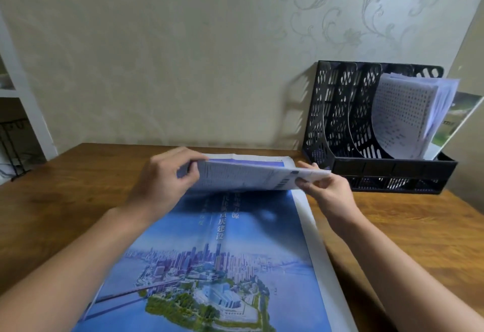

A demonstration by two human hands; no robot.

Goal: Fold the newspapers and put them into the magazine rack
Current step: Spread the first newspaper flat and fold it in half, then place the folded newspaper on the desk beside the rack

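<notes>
The newspaper (209, 266), a blue city photo up, lies flat with its far edge lifted. The black rack (340, 122) stands right, holding folded papers (403, 111).

Single head-worn view, angled down, close over table (392, 227)

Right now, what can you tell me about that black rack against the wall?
The magazine rack is black perforated plastic by its look, with upright curved dividers forming several slots and a low front wall. It stands upright at the far right of the wooden table, backed against the patterned wall. The left slots look empty; the right one holds folded newspapers that lean rightward. Neither hand touches it.
</notes>
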